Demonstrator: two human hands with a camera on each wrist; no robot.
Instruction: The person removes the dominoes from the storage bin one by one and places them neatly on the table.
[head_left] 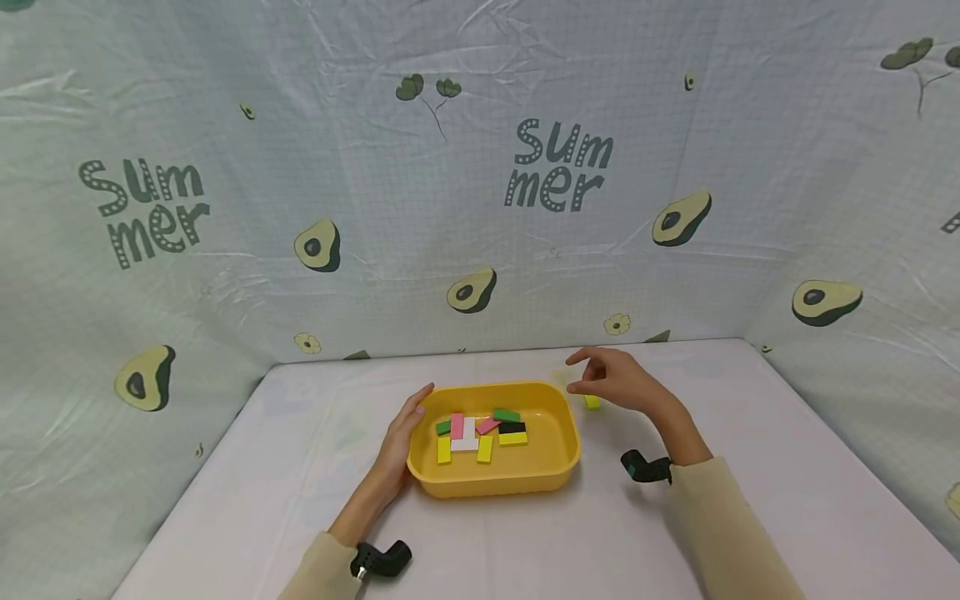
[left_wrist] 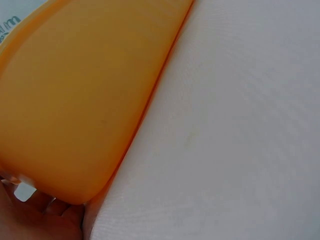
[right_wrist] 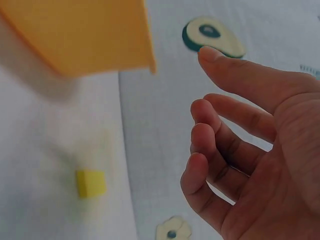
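Observation:
A yellow plastic tub [head_left: 491, 483] stands on the table with several small flat blocks lying inside it. My left hand [head_left: 400, 437] holds the tub at its left end, thumb by the rim and fingers against the outer wall; in the left wrist view the fingers [left_wrist: 45, 215] meet its lower corner. My right hand [head_left: 618, 381] hovers just past the tub's right side, thumb and forefinger spread apart with nothing between them. Beneath it, on the table, lies a yellow block [head_left: 592, 402]. The right wrist view shows this block apart from the bent fingers [right_wrist: 202, 140].
Inside the tub are a pink block [head_left: 457, 426], a white block [head_left: 464, 445], a black block [head_left: 512, 428], a green block [head_left: 506, 415] and several yellow ones. A printed sheet [head_left: 390, 183] hangs behind the white-covered table [head_left: 300, 467] and along its sides.

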